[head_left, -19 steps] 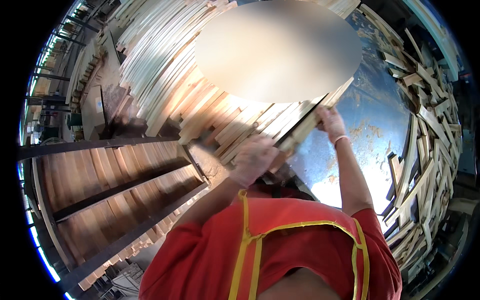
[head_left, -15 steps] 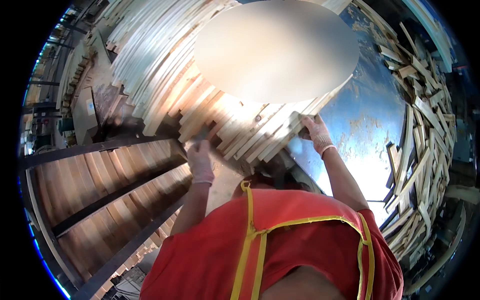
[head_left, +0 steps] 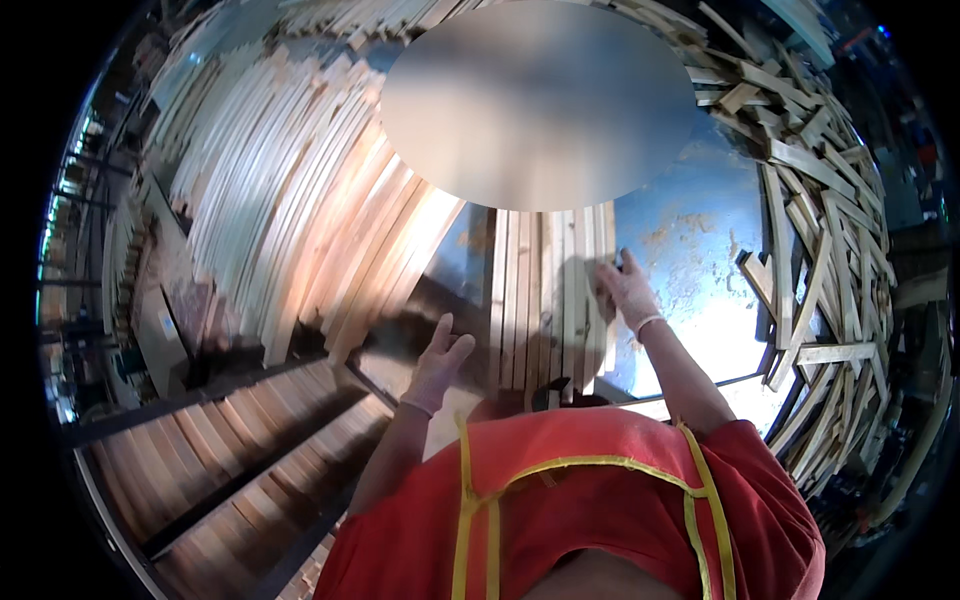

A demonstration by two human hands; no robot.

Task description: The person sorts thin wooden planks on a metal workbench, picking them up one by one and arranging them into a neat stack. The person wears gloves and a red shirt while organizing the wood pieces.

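A narrow group of pale wooden strips [head_left: 540,310] lies side by side in front of me, pointing toward my body. My right hand [head_left: 632,296], in a light glove, is at the group's right edge with its fingers apart; the fingertips overlap the outermost strip, and I cannot tell whether they press on it. To the left of the group, my gloved left hand [head_left: 437,368] hovers apart from the wood, thumb and forefinger spread, holding nothing. The strips' far ends are hidden behind a blurred oval.
A wide row of wooden strips [head_left: 300,190] covers the left side. The worn blue metal table [head_left: 690,210] shows at right, bordered by a tangled heap of offcuts [head_left: 825,240]. At lower left stands a dark-framed rack [head_left: 250,480] holding short boards.
The narrow group of strips now lies apart from the wide row and runs straight toward me instead of slanting. My left hand has come away from the strip ends.
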